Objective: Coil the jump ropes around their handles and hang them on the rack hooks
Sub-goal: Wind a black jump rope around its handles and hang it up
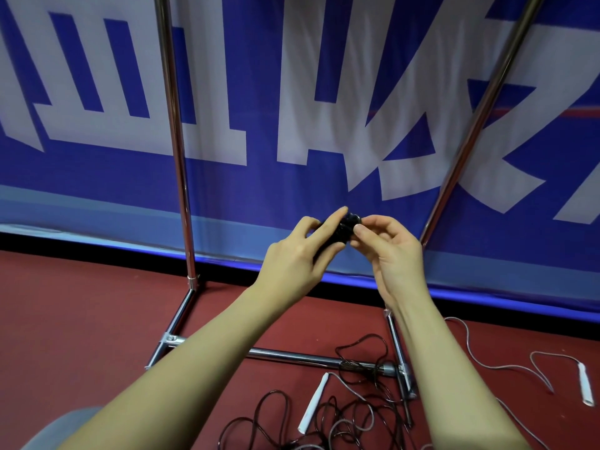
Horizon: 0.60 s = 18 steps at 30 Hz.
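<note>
Jump rope (pixel 347 229), black and already wound into a tight bundle around its handles, is being held up at chest height between both hands, in front of a blue banner (pixel 292 92) with large white lettering. The left hand (pixel 293 258) is gripping the bundle from the left, its fingers curling around the dark handles and its index finger lying over the top. The right hand (pixel 386 245) is pinching the bundle's right side between thumb and fingertips (how many turns the cord makes there is too small to tell).

Behind the hands, the chrome rack (pixel 177 141) is standing against the banner, one upright rising at the left and a second upright (pixel 477 125) leaning across the right of the frame; the top of the rack lies outside the view. Its base bar (pixel 292 355) is running across the dark red floor (pixel 81 319) beneath the forearms.

On the floor near the base bar, a loose black rope (pixel 357 414) is lying in a tangle, partly draped over the bar's right end. A white handle (pixel 313 403) is resting beside that tangle, and a second white handle (pixel 586 383) is lying well apart to the right, with a pale grey cord (pixel 506 368) snaking between them across the floor.
</note>
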### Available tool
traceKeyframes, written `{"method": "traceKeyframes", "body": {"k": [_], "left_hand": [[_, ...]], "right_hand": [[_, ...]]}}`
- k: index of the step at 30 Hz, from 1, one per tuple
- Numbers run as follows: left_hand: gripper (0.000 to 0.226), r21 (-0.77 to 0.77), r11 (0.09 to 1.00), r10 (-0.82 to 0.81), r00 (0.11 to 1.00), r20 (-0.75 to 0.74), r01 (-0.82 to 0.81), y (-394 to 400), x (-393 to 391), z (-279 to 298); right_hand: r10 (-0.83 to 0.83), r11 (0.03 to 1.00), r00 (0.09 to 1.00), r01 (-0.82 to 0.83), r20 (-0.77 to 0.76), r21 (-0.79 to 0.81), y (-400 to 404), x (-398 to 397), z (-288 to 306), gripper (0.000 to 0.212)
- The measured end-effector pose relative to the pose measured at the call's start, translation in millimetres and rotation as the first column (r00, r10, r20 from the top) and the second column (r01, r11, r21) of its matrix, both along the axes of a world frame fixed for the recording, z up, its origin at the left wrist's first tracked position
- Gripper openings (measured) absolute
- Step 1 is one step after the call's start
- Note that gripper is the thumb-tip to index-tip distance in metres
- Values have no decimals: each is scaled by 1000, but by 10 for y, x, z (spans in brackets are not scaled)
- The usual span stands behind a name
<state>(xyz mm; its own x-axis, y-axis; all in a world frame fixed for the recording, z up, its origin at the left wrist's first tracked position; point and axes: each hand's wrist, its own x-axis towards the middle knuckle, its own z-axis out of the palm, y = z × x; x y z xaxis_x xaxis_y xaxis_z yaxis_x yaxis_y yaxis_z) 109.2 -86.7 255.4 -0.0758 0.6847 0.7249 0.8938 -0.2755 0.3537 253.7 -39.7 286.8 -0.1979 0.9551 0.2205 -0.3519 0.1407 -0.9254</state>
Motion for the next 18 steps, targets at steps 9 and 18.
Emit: {"method": "traceKeyframes", "body": {"k": [9,18], "left_hand": [[35,247,963,176,946,-272,-108,111,34,-24],[39,220,964,201,948,-247,-147,135,65,-152]], "right_hand": [[2,971,999,-10,-34,-238,6,-45,-12,5],[-96,976,995,102,37,-192,-24,-134,-41,5]]}}
